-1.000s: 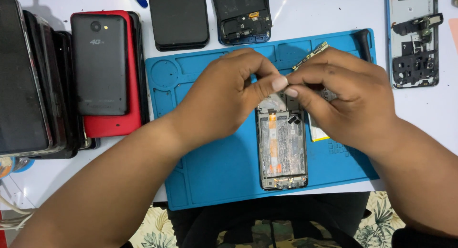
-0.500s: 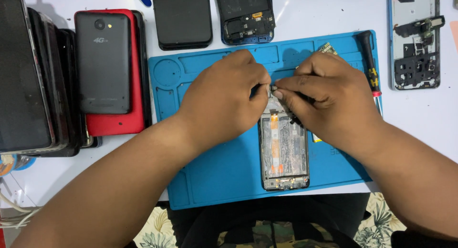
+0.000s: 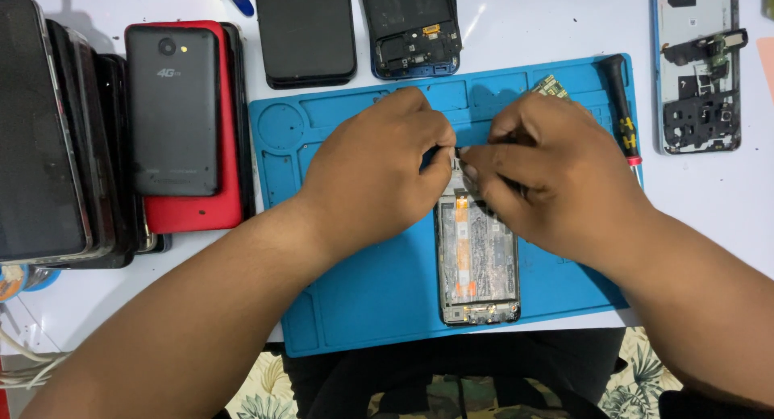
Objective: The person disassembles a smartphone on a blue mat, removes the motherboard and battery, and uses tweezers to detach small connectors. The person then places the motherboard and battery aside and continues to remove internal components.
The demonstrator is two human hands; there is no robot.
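Head view: both hands meet over the top end of an opened phone (image 3: pixel 477 262) lying lengthwise on the blue mat (image 3: pixel 355 306), its back off and the inner boards showing. Left hand (image 3: pixel 375 173) rests palm down, thumb and forefinger pressed together at the phone's top edge. Right hand (image 3: pixel 548 173) faces it, fingertips (image 3: pixel 472 155) closed in a pinch at the same spot, almost touching the left thumb. Something small and pale shows between the two pinches; too small to tell what it is.

Change: a second ago the hands sat slightly lower with the fingertips a little apart; half a second ago they closed in; now they are tight together at the top edge, and the phone has not shifted on the mat. Likely fine work on a small part up there is under way.

Around: screwdriver (image 3: pixel 619 105) lies on the mat's right side, untouched. A small green board (image 3: pixel 550 86) sits by the right knuckles. Black phone on a red one (image 3: pixel 173 113) at left, a bare phone frame (image 3: pixel 697 68) at far right.
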